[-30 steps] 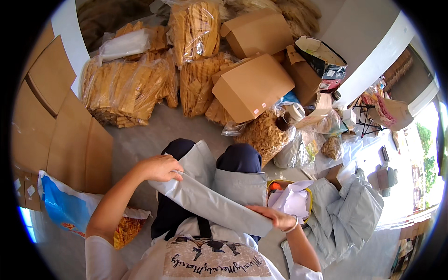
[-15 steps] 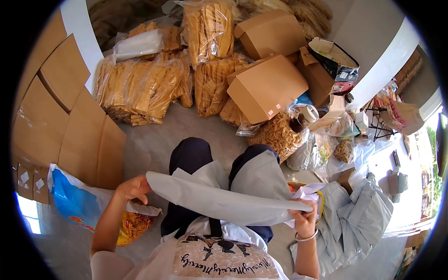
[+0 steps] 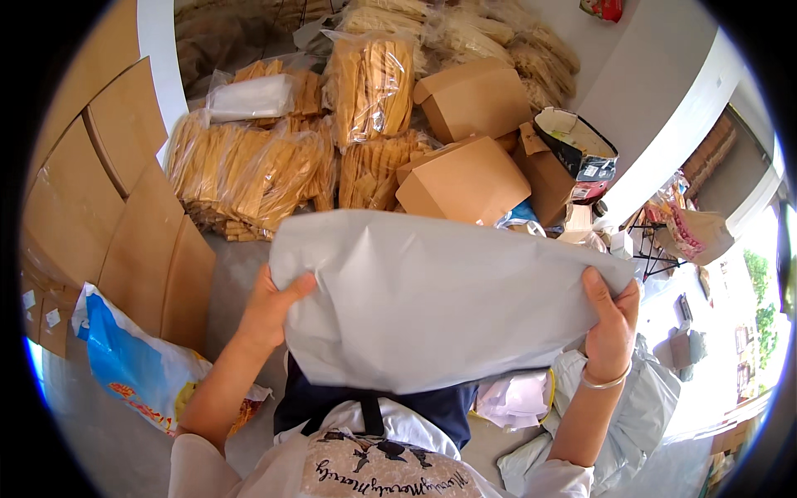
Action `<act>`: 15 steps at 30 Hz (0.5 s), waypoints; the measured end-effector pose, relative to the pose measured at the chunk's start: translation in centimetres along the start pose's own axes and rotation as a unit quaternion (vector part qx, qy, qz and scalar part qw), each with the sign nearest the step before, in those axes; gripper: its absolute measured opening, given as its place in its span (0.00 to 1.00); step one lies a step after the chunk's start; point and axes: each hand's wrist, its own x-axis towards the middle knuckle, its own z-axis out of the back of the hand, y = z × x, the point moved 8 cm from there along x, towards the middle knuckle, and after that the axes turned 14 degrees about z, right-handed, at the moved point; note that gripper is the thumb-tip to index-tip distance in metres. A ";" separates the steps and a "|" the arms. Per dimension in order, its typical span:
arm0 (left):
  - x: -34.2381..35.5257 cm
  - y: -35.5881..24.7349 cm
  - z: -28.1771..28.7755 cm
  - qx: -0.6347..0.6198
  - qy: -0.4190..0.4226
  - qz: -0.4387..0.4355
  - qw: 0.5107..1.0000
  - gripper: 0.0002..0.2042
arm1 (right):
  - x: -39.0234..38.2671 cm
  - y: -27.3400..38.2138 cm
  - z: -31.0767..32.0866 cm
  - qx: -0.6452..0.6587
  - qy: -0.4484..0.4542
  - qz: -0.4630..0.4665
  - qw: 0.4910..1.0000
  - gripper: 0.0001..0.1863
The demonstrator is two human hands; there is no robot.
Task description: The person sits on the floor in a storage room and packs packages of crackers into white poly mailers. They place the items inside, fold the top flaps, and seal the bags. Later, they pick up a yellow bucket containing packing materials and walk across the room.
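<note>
A large grey plastic mailing bag is stretched out in front of me, raised above my lap. My left hand grips its left edge, thumb on the near face and fingers behind. At the opposite side my right hand pinches the right end in the same way, a bracelet around that wrist. The bag hides my knees and part of the floor. Beyond its upper edge stand clear bags of yellowish dried sticks and a brown cardboard box.
Large cardboard cartons line the left side. A blue and white printed sack lies by my left arm. Near my right arm are a yellow-rimmed container of white papers and more grey bags. An open black box sits at the back right.
Both hands have risen and moved forward, turning the grey bag from a narrow edge-on strip to its broad face. The left hand now holds the side edge lower down.
</note>
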 end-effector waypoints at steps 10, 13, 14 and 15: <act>3.1 -2.3 1.1 -0.073 -0.005 0.056 0.996 0.17 | -6.0 -8.4 0.3 0.114 0.109 -0.168 0.973 0.23; 2.2 -2.2 1.5 0.070 -0.013 0.133 0.989 0.17 | -5.7 -8.5 -0.4 0.093 0.077 -0.142 0.982 0.17; 2.8 -1.6 2.3 0.159 0.007 0.154 0.975 0.19 | -5.2 -7.8 -0.2 0.074 0.086 -0.122 0.986 0.15; 3.1 -1.5 1.7 0.225 0.054 0.134 0.964 0.20 | -4.6 -7.1 0.2 0.092 0.081 -0.106 0.987 0.15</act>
